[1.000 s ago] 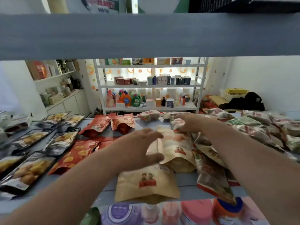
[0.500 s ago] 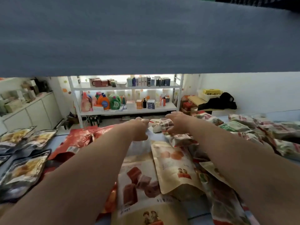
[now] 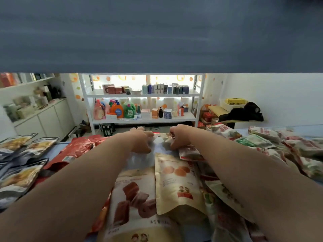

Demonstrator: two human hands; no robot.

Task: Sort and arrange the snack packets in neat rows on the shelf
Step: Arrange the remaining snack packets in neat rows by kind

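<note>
Both bare forearms stretch straight ahead, converging until the hands lie close beside each other, backs upward. The left hand [image 3: 141,140] has its fingers curled downward, and whether they grip anything cannot be told. The right hand [image 3: 178,137] curls its fingers on a small crumpled white-and-red plastic packet [image 3: 165,136].

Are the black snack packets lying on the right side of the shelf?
No, the black snack packets lie at the far left, beyond the left forearm.
</note>
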